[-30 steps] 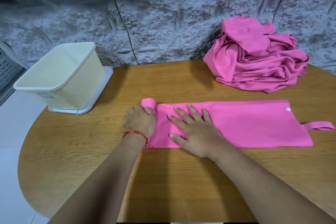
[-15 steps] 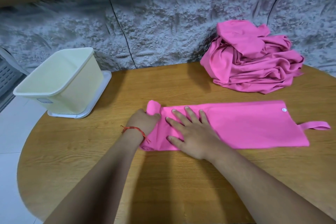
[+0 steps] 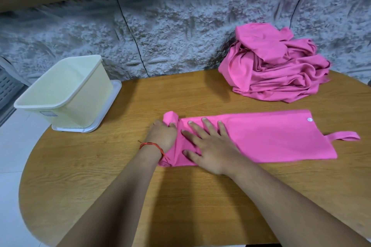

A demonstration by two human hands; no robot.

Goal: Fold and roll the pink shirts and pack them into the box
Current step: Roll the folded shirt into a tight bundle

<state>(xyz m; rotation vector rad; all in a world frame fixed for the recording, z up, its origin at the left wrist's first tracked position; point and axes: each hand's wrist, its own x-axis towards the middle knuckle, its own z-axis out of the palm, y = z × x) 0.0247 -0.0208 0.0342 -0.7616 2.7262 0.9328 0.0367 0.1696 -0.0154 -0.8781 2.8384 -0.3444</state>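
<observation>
Head view, person's own left and right. A folded shirt lies as a flat pink strip on the worktop, its long axis running left to right across the person's front. Its left end is turned up into a short roll; its right end, carrying a small loop, is unrolled and well apart from both hands.

The left hand sits on the roll with its fingers curled over it, gripping the cloth. The right hand lies just beside it to the right, palm down, fingers straight and spread, pressing the strip flat.

The roll axis runs front to back, square to the strip, so any further rolling would probably travel rightward, toward and under the right hand, which would have to give way. Most of the strip appears unrolled.

The box stands on a white tray at the far left, nearer the left hand, and looks empty as far as can be seen. A heap of loose pink shirts rests at the far right.
</observation>
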